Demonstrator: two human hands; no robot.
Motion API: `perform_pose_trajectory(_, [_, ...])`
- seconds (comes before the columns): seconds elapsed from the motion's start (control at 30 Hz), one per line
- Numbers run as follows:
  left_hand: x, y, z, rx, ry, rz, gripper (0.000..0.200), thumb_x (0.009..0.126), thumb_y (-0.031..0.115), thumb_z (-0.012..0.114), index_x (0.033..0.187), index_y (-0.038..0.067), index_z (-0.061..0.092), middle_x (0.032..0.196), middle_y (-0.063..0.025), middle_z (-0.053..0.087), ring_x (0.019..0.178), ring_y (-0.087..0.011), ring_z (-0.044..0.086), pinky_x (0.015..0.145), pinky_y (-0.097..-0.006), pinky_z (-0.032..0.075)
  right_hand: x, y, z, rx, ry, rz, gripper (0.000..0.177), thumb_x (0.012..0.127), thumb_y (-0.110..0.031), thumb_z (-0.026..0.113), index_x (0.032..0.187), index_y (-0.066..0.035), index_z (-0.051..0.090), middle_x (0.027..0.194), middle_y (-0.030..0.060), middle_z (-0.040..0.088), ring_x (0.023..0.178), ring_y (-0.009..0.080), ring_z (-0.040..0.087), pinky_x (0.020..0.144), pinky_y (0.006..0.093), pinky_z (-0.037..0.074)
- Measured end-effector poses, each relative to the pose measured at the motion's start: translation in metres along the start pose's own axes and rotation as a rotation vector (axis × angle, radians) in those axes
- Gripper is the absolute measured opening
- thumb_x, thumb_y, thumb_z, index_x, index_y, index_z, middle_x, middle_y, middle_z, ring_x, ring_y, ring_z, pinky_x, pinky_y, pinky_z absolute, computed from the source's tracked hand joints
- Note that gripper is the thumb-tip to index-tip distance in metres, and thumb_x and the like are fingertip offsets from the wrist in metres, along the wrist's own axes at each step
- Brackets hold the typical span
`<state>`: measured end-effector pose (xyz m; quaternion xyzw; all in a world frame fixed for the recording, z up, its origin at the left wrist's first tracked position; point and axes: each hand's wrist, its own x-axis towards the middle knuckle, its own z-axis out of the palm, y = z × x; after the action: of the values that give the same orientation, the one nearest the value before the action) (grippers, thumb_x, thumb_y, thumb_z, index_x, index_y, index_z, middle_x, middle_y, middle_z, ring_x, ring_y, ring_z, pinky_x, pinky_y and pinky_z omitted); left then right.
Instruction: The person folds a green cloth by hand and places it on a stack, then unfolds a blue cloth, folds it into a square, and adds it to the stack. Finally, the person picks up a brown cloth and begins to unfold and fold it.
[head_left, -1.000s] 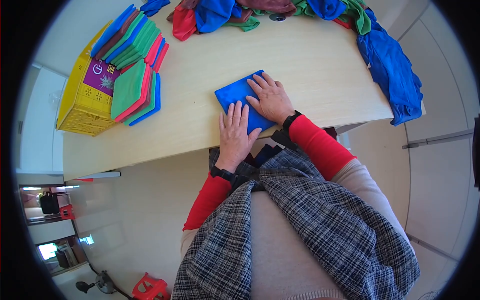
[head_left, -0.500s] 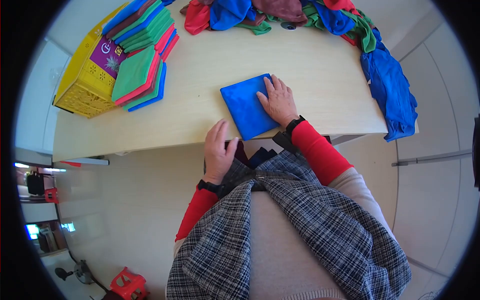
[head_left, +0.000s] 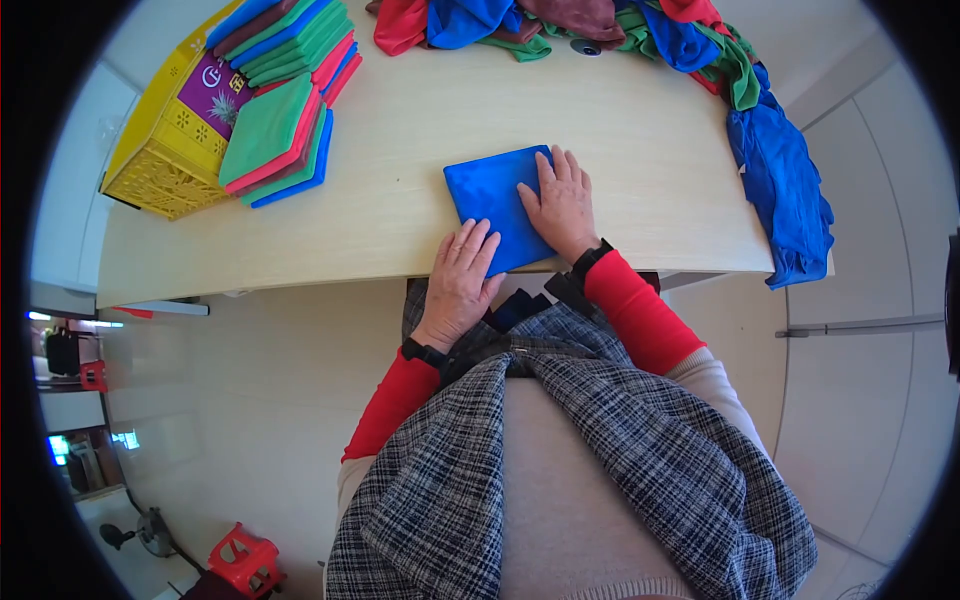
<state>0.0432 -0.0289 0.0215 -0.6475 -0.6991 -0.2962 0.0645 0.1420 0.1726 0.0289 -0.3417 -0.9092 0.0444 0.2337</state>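
A folded blue cloth (head_left: 498,190) lies flat near the front edge of the pale wooden table (head_left: 380,220). My right hand (head_left: 562,205) rests on the cloth's right side, fingers stretched out and slightly apart. Over its lower left corner lies my left hand (head_left: 462,275), its fingers extended and touching the fabric. Neither hand grips anything; both lie flat. Parts of the cloth's left and right edges are hidden under my fingers.
At the left stands a yellow box (head_left: 165,170) beside stacks of folded green, red, brown and blue cloths (head_left: 270,135). Loose crumpled cloths (head_left: 570,22) pile along the back. One blue cloth (head_left: 780,190) hangs over the right edge. A red stool (head_left: 245,560) stands on the floor.
My left hand has moved up and right from the table edge onto the blue cloth's lower left corner. My right hand stays on its right side.
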Motion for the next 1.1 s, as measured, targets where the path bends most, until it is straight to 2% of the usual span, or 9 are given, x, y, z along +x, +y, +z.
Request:
perform_pose_trajectory(0.03, [-0.001,-0.002,0.003,-0.002,-0.003,-0.002,0.061,0.084,0.019,0.076,0.139,0.001,0.056,0.151,-0.0182,0.051,0.142,-0.0375,0.045,0.119,-0.0518,0.034,-0.001,-0.003,-0.001,0.000,-0.004,0.001,0.060,0.101,-0.043,0.053,0.146,-0.003,0.051,0.153,0.0224,0.046,0.144,0.0394,0.040,0.118,0.0525,0.031])
perform_pose_trajectory(0.13, [0.001,-0.002,-0.001,0.021,0.019,-0.054,0.066,0.086,0.028,0.076,0.142,0.001,0.054,0.153,-0.0176,0.048,0.145,-0.0352,0.041,0.120,-0.0535,0.030,-0.006,-0.031,-0.009,0.083,-0.004,-0.271,0.059,0.102,-0.042,0.052,0.146,-0.003,0.051,0.154,0.0202,0.047,0.146,0.0391,0.038,0.120,0.0523,0.028])
perform_pose_trajectory(0.27, [0.006,-0.006,0.011,0.000,0.026,-0.040,0.068,0.087,0.031,0.075,0.143,0.000,0.053,0.153,-0.0176,0.048,0.146,-0.0355,0.040,0.120,-0.0556,0.029,-0.011,-0.053,0.010,0.292,-0.150,-0.373,0.061,0.102,-0.043,0.051,0.147,-0.003,0.050,0.156,0.0178,0.046,0.147,0.0375,0.037,0.121,0.0529,0.026])
perform_pose_trajectory(0.4, [0.003,-0.011,0.013,0.119,-0.064,-0.042,0.070,0.086,0.035,0.075,0.143,0.000,0.053,0.152,-0.0181,0.049,0.145,-0.0358,0.041,0.119,-0.0558,0.031,-0.009,-0.041,0.016,0.207,-0.167,-0.403,0.060,0.104,-0.045,0.047,0.150,-0.006,0.049,0.159,0.0152,0.044,0.150,0.0356,0.034,0.123,0.0518,0.023])
perform_pose_trajectory(0.7, [0.004,-0.017,0.022,0.109,0.005,-0.009,0.072,0.086,0.040,0.076,0.142,0.000,0.054,0.151,-0.0173,0.051,0.143,-0.0354,0.044,0.116,-0.0549,0.035,0.001,-0.002,0.010,0.074,-0.146,-0.266,0.061,0.104,-0.048,0.048,0.152,-0.010,0.048,0.158,0.0154,0.044,0.150,0.0360,0.033,0.124,0.0507,0.021])
perform_pose_trajectory(1.1, [0.018,-0.026,0.012,-0.021,-0.037,-0.011,0.070,0.090,0.041,0.072,0.142,-0.001,0.053,0.150,-0.0193,0.051,0.143,-0.0368,0.043,0.118,-0.0562,0.030,0.002,0.007,0.010,0.052,-0.165,-0.212,0.061,0.104,-0.048,0.048,0.152,-0.010,0.048,0.158,0.0144,0.044,0.151,0.0347,0.033,0.125,0.0498,0.021])
